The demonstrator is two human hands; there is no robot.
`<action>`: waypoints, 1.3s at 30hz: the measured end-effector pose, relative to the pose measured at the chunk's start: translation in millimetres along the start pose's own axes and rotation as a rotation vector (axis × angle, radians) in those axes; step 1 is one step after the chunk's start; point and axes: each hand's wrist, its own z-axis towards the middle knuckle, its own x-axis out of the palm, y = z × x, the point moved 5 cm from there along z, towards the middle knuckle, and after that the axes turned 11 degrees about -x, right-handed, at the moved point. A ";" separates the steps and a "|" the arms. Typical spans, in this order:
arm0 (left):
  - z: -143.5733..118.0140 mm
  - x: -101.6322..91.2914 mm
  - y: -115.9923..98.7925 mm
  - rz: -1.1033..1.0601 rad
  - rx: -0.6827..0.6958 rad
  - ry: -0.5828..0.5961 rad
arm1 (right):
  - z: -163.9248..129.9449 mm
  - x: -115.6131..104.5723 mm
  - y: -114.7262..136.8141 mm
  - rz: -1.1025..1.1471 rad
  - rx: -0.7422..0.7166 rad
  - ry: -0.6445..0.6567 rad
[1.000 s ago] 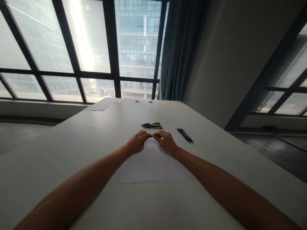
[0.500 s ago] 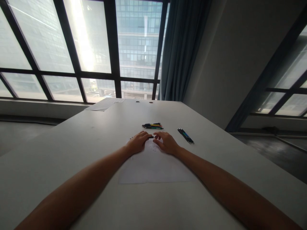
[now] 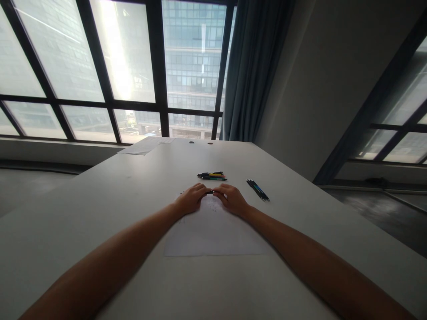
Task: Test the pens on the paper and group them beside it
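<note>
Pen (image 3: pixel 210 192) is pinched at both ends by fingers of left hand (image 3: pixel 191 200) and right hand (image 3: pixel 232 200), closed on it, above the paper sheet (image 3: pixel 213 233).

A long white table (image 3: pixel 100 213) runs toward tall dark-framed windows (image 3: pixel 156 71) at 12 o'clock. A cluster of multicoloured pens (image 3: pixel 212 176) lies mid-table, two dark pens (image 3: pixel 257 190) well apart at its 3 o'clock. Loose white sheets (image 3: pixel 144 145) rest at 11 o'clock; a grey-blue curtain (image 3: pixel 253 66) hangs at 1 o'clock.
</note>
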 end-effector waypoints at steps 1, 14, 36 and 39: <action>-0.3 -0.1 0.3 -0.004 0.003 0.000 | 0.2 -0.4 0.9 0.019 -0.011 -0.011; -1.2 -0.6 1.5 -0.024 -0.019 -0.032 | 4.2 -1.1 1.4 -0.013 0.186 -0.105; -0.6 0.0 1.0 -0.010 -0.032 -0.027 | 2.1 -2.6 2.3 0.028 0.097 -0.050; -0.6 0.9 -0.3 -0.008 -0.017 -0.019 | 1.6 -1.7 3.3 -0.084 0.078 0.007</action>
